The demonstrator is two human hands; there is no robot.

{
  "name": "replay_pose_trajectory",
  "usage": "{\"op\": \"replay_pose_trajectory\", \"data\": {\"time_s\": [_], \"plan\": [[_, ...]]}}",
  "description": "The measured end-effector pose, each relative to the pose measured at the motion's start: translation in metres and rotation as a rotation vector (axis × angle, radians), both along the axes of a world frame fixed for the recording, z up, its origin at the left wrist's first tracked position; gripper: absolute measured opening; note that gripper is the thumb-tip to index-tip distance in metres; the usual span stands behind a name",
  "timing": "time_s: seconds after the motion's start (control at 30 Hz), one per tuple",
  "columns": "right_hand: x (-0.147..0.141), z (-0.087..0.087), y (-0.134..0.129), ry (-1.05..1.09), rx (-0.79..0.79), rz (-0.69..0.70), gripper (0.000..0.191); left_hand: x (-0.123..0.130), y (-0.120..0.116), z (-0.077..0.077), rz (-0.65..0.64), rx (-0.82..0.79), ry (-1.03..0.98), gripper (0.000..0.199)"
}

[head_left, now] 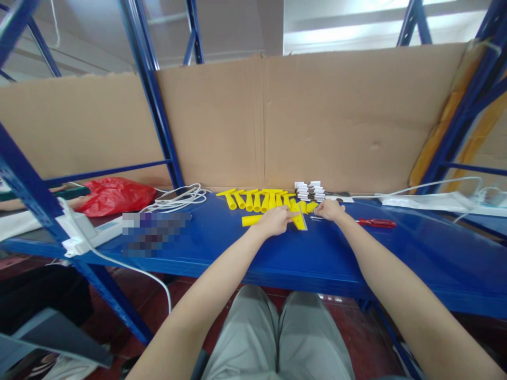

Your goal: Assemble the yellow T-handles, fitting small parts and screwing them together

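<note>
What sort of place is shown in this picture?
Probably a workshop or small assembly station: a blue workbench bears a row of yellow T-shaped parts and a red-handled screwdriver.

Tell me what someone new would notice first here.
The eye would likely fall first on the yellow T-shaped pieces lined up toward the back of the blue table, with another under the left hand. The red bag at the left may come next, then the screwdriver's red handle, to the right of the right hand.
</note>
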State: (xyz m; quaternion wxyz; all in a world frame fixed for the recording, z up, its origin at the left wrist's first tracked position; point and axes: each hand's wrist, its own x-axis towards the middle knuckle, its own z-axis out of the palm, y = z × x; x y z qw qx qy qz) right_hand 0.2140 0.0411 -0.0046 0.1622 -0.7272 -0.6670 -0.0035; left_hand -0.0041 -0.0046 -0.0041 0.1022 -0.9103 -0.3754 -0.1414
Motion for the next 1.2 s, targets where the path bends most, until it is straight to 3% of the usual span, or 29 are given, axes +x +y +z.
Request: {"op": "replay_pose_trajectory", "data": {"time_s": [0.33, 1.2], "plan": [[-0.008, 0.008, -0.009, -0.015, -0.105, -0.041, 0.016, 0.0, 0.001, -0.002, -0.013, 0.0, 0.01, 0.039], [0.001, 0.003, 0.0, -0.04, -0.127, 0.106, 0.015, 0.001, -0.002, -0.001, -0.092, -0.023, -0.013, 0.036]]}}
